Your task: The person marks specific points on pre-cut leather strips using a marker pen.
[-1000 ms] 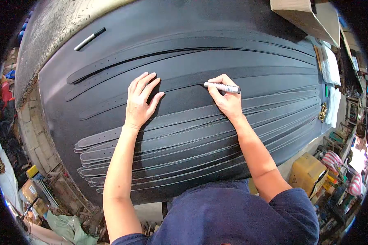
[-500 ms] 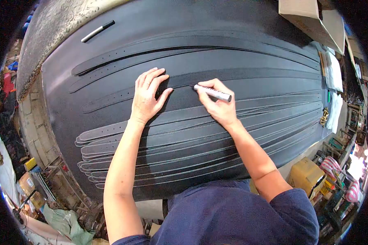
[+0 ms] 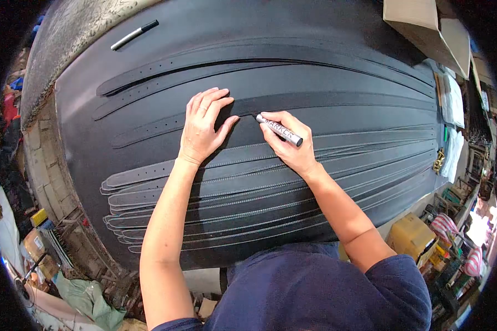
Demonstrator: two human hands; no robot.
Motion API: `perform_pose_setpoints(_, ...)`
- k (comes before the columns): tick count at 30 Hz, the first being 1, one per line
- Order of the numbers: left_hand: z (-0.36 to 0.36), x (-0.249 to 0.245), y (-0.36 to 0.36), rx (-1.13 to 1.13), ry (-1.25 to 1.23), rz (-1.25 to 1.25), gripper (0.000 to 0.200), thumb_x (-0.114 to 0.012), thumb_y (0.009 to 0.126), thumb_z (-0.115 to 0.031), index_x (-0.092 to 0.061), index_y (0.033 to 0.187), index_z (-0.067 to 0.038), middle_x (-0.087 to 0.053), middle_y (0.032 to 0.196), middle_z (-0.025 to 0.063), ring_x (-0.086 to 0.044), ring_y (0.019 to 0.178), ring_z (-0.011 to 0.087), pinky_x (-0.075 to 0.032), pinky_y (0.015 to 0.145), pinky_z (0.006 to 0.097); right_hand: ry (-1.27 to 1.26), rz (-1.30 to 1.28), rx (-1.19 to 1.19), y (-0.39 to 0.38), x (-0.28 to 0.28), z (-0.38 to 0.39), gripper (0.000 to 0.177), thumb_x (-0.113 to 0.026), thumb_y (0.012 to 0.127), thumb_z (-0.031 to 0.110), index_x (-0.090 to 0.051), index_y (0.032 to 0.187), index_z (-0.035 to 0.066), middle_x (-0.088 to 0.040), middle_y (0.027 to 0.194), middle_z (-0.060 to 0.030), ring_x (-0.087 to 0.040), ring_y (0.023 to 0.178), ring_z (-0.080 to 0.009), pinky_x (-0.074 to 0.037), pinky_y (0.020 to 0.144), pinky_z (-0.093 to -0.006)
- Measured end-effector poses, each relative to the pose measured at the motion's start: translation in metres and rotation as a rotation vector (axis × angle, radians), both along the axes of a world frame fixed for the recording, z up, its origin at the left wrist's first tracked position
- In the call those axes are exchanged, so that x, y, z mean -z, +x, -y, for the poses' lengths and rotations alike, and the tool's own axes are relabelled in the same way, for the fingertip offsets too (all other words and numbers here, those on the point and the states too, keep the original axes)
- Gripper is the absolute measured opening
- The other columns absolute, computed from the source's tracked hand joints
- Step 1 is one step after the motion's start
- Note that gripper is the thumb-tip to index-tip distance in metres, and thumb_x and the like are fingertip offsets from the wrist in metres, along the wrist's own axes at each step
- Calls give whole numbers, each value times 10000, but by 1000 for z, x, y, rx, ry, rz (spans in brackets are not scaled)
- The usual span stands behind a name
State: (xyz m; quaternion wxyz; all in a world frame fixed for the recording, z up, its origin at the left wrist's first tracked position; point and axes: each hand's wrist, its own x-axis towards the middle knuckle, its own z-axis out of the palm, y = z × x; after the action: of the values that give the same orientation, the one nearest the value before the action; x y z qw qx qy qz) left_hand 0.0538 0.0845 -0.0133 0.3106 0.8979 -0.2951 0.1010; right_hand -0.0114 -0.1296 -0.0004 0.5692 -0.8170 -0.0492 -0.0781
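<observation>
Many long black leather belts (image 3: 337,138) lie side by side across a dark table (image 3: 83,149). My left hand (image 3: 202,127) presses flat on one belt, fingers spread. Just to its right, my right hand (image 3: 292,144) grips a silver marker (image 3: 279,130), its tip touching the edge of the same belt near my left thumb.
A second marker (image 3: 133,34) lies at the far left of the table. A cardboard box (image 3: 422,25) sits at the far right corner, with papers (image 3: 453,99) and a brass buckle (image 3: 438,160) along the right end. Cluttered boxes and bags fill the floor around.
My right hand has slid the marker leftward along the belt edge, toward my left thumb. My left hand stays pressed on the belt.
</observation>
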Motion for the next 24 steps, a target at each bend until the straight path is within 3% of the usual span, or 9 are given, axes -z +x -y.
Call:
perform_pose_setpoints(3,0,0,0,1,-3,-4,416,-802,776,-168,-647,1152,-81,-612,1296,72,-531,1265,285,-390,1074,424,-10,45,-16,0,3,0,221,-713,865,-12,-681,1083,3,-698,926,-74,-650,793,-105,-522,702,-240)
perform_pose_setpoints(6,0,1,0,-1,-2,-5,415,-801,776,-166,-647,1152,-82,-613,1295,72,-531,1264,286,-392,1072,425,-30,56,-31,0,2,-1,261,-722,812,-14,-661,1065,8,-689,933,-131,-671,834,-273,-525,771,-342)
perform_pose_setpoints(9,0,-1,0,3,-2,-3,415,-801,775,-165,-647,1152,-82,-613,1295,73,-531,1265,286,-395,1069,425,-99,108,-55,0,0,0,278,-719,810,-15,-654,1079,3,-683,937,-140,-670,855,-294,-522,788,-358)
perform_pose_setpoints(15,-1,2,1,1,1,-8,419,-794,785,-225,-643,1152,-88,-600,1280,68,-515,1273,272,-370,1095,446,-110,135,-58,-1,1,0,275,-715,807,-22,-652,1075,-4,-681,948,-153,-668,870,-306,-524,796,-372)
perform_pose_setpoints(24,-1,0,0,-4,0,-18,400,-795,785,-181,-650,1144,-79,-616,1292,71,-528,1269,280,-386,1079,423,-26,7,99,-4,-2,0,193,-735,807,-19,-669,985,15,-679,852,-111,-669,720,-202,-524,657,-301)
